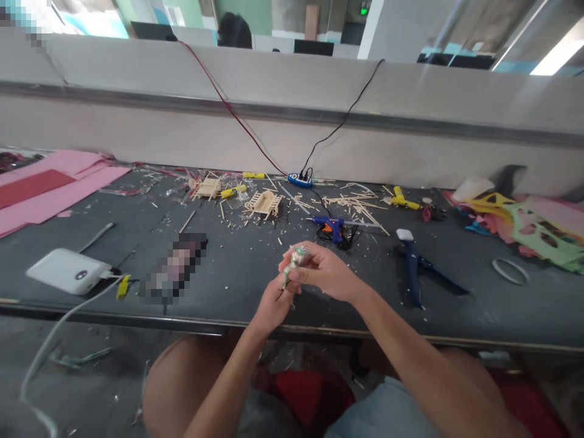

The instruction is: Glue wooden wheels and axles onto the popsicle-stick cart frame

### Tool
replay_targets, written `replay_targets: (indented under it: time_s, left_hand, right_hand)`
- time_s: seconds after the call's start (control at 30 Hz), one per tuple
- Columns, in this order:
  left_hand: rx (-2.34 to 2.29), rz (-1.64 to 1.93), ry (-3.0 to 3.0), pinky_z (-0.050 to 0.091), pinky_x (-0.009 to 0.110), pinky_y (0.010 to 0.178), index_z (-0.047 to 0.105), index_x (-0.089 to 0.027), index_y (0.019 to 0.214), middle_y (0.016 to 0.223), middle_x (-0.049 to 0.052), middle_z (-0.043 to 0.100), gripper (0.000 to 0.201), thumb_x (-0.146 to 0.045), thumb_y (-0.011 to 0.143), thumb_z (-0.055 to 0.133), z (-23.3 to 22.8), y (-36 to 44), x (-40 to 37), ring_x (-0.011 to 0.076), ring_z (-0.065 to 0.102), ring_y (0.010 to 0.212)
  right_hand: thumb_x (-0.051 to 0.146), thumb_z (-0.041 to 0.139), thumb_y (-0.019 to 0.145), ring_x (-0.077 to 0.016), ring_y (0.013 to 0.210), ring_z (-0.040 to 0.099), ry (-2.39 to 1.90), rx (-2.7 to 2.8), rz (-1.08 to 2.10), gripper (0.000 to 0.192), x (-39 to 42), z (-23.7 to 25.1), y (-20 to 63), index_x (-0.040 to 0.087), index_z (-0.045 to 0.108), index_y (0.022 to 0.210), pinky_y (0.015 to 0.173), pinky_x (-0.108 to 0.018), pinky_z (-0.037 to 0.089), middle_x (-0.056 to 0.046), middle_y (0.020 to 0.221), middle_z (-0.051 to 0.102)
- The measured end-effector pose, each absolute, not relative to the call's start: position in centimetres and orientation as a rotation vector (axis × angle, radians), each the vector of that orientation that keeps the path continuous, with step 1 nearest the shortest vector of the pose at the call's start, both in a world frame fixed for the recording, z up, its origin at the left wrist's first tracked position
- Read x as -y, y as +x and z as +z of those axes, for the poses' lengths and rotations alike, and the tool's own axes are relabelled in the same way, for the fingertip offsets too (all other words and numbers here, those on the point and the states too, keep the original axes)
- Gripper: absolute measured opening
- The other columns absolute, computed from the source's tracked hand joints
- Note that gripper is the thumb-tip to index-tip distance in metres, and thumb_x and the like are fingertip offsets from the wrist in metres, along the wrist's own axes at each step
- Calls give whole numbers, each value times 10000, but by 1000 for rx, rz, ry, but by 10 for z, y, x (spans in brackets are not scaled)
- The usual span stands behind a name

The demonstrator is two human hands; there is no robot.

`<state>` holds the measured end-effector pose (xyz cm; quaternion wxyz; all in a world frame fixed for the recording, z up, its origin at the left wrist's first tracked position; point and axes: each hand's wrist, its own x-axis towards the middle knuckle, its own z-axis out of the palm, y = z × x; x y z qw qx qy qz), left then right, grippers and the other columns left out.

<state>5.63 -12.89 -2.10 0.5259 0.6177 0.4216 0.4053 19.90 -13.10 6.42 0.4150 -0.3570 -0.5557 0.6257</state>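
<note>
Both hands meet above the table's front edge, around a small, crinkled green-and-white thing [299,252] that looks like a wrapper or a wrapped piece; its kind I cannot make out. My left hand [277,299] is closed on its lower end. From the right, my right hand [326,272] pinches its upper part, fingers curled around it. The fingers hide much of it. Just beyond the hands lies a blue glue gun [335,229] with an orange trigger. Behind it are a small wooden stick model [264,205] and a heap of thin wooden sticks [353,204].
At the right are a dark blue plier-like tool [413,274] and colourful cut sheets [542,231]. A white power bank [68,271], a cable and a blurred phone [180,264] lie left. A blue power strip [300,180] sits by the partition [255,137]; its cords run up over it.
</note>
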Motion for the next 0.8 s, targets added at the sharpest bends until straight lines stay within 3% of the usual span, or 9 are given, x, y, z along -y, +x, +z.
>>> replay_targets:
  time_s: [0.17,0.33,0.5,0.8]
  left_hand:
    - [-932,908,1575,372,231,622,614,-158,669,652,31,544,362,-452,813,460,-21,51,123,143,456,626]
    - [-918,952,1550,321,219,534,495,-159,538,550,7,456,446,-523,793,454,-31,55,121,119,391,544]
    - [-995,1020,1501,277,225,476,434,-167,541,498,-18,382,473,-588,758,446,-45,63,118,104,335,491]
    - [-1210,1177,1461,302,226,494,405,-166,485,479,-14,369,446,-462,817,376,-41,75,117,112,357,516]
  right_hand:
    - [467,652,700,-110,530,499,-957,1295,1483,262,129,47,189,228,567,767,501,-259,442,5,694,582]
    - [465,673,680,-128,560,521,-877,1253,1525,274,129,40,183,242,594,818,540,-280,455,12,674,557]
    - [491,661,681,-134,583,537,-897,1252,1479,288,125,36,170,225,586,759,583,-284,452,16,635,541]
    - [517,548,772,-127,585,567,-1020,1235,1223,325,125,25,155,193,577,772,580,-271,466,-23,712,614]
